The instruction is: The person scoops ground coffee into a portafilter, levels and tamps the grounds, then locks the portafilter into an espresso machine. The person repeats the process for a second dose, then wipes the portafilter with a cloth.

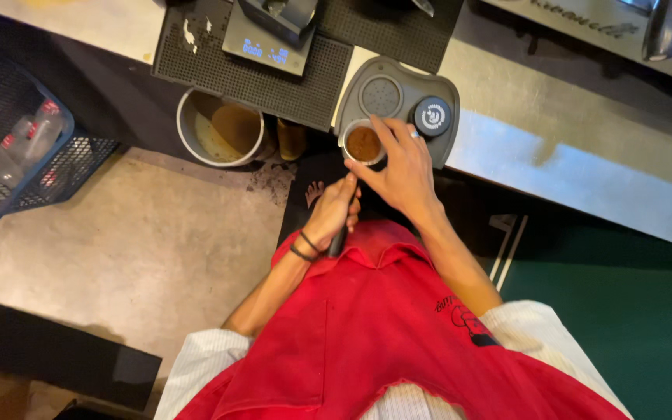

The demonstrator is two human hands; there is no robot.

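A portafilter with brown ground coffee in its basket rests at the front edge of a grey tamping station. My left hand grips the portafilter's black handle below the counter edge. My right hand lies over the basket's right rim, fingers spread and touching it, a ring on one finger. On the station sit a round grey distributor and a black round tamper, just beyond my right fingers. I wear a red apron over a white striped shirt.
A digital scale with a lit display sits on a black rubber mat. A round bucket of spent coffee stands on the floor below the counter. A blue basket holding bottles is at the left. A steel counter runs right.
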